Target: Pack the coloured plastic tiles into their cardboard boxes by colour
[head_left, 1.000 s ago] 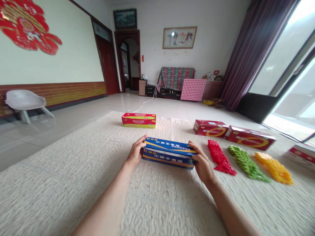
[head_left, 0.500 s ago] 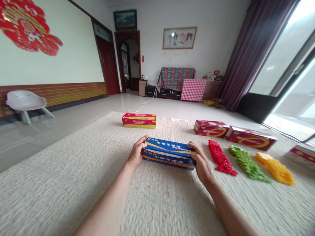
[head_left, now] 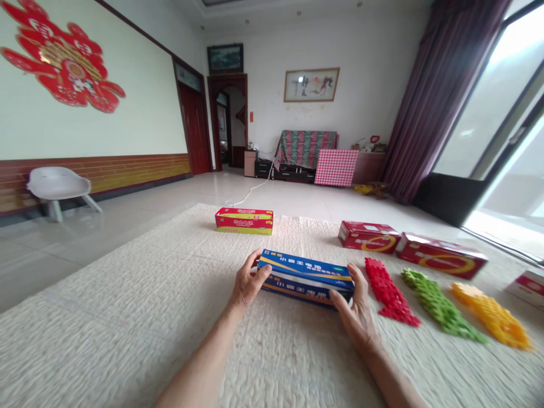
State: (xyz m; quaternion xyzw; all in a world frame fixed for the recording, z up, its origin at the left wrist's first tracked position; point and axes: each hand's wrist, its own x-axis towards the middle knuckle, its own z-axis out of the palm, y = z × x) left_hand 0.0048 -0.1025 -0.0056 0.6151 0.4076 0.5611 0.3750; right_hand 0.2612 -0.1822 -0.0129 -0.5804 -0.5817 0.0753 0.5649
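A long blue battery box (head_left: 304, 277) with white lettering and gold stripes sits on the cream textured mat (head_left: 148, 317). My left hand (head_left: 249, 280) grips its left end, thumb on the front face and fingers behind. Around the right end is my right hand (head_left: 356, 300), with the thumb pressed to the front and the fingers at the far side. Just right of that hand lies a flat strip of red interlocking plastic pieces (head_left: 389, 292). Green (head_left: 442, 306) and yellow (head_left: 491, 314) strips lie beyond it.
A red and yellow-green box (head_left: 244, 221) stands farther back on the mat. Two dark red boxes (head_left: 369, 236) (head_left: 442, 255) stand end to end behind the strips. Another box (head_left: 529, 286) is cut off at the right edge. A white chair (head_left: 59, 184) stands far left.
The view has tilted up, so everything sits lower in the picture. Both thumbs have come onto the front face of the blue box, which my hands still hold at its ends.
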